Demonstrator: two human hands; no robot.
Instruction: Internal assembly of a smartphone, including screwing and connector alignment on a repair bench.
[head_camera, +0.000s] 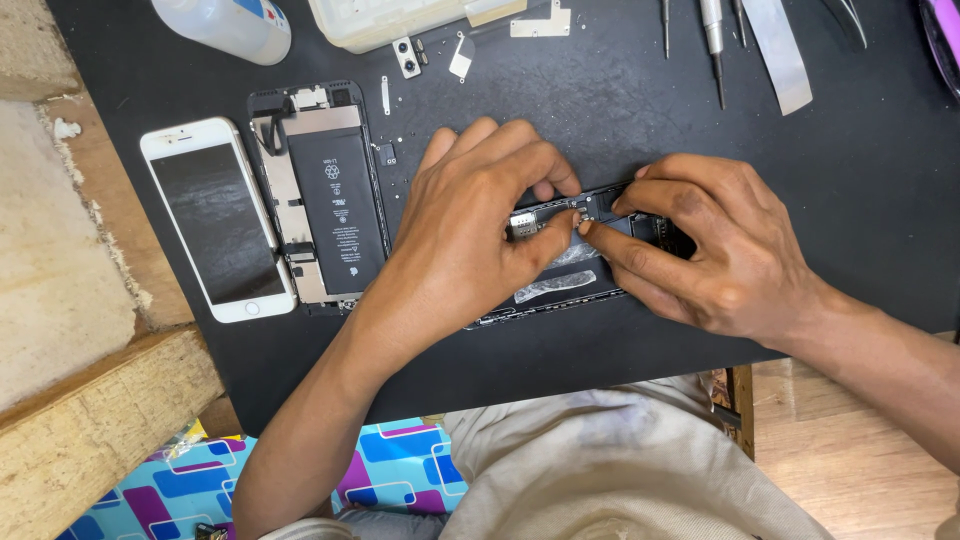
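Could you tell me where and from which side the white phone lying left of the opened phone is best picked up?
Grip the white phone by its two long edges, coming from above. It lies flat, screen up, on the black mat, so only the thin sides offer purchase. Its right edge sits close against the opened phone body; starting at the freer lower left corner is probably easier.

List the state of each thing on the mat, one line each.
White phone: face up, screen dark.
Opened phone body: back shell open, battery showing.
Dark phone frame: opened, under both hands.
Left hand: fingertips pinching at frame.
Right hand: fingertips pressing on frame.
Screwdriver: lying unused.
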